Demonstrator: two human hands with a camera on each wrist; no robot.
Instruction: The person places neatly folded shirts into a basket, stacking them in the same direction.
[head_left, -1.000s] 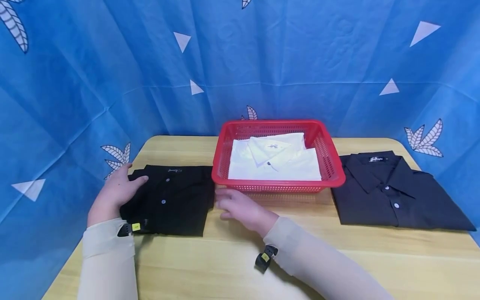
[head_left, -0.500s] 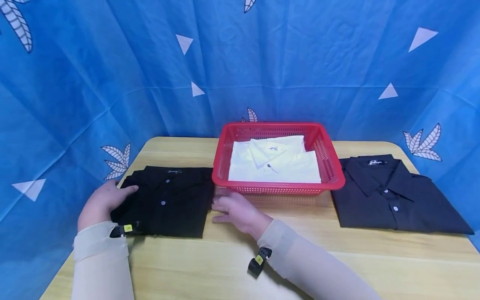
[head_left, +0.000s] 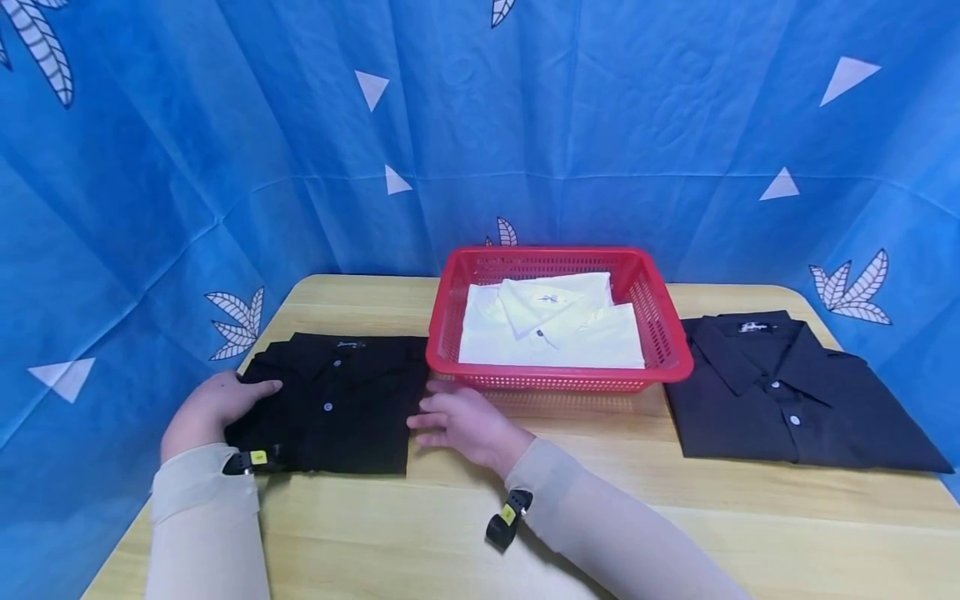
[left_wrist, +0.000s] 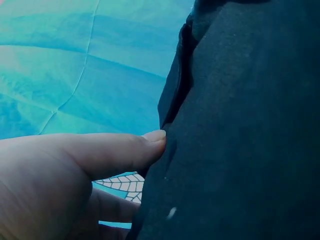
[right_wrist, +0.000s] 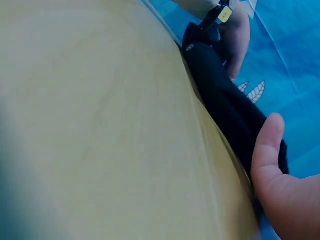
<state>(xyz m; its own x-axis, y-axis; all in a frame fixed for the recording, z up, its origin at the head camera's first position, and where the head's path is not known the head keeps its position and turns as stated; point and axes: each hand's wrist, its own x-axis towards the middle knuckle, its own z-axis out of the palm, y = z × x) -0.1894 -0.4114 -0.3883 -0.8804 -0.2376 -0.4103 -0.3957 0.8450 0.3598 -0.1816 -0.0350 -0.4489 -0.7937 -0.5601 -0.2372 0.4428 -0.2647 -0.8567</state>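
A folded black shirt (head_left: 352, 425) lies on the left of the table, its two pale buttons facing up. At its left edge, my left hand (head_left: 206, 408) pinches the cloth; the left wrist view has the thumb (left_wrist: 145, 142) against the edge and the other fingers partly hidden behind the fabric. On the opposite side, my right hand (head_left: 472, 425) reaches the shirt's right edge with fingers extended and spread. In the right wrist view its thumb (right_wrist: 270, 145) stands up beside the black fold (right_wrist: 220, 92).
Behind my right hand stands a red plastic basket (head_left: 558, 377) with a folded white shirt (head_left: 547, 325) inside. Another folded dark shirt (head_left: 780, 408) lies at the right of the wooden table (head_left: 420, 533). A blue patterned curtain (head_left: 480, 108) hangs along the back and sides.
My left hand has come down onto the black shirt's left edge. My right hand has shifted left to its right edge. The basket and other shirts stay put.
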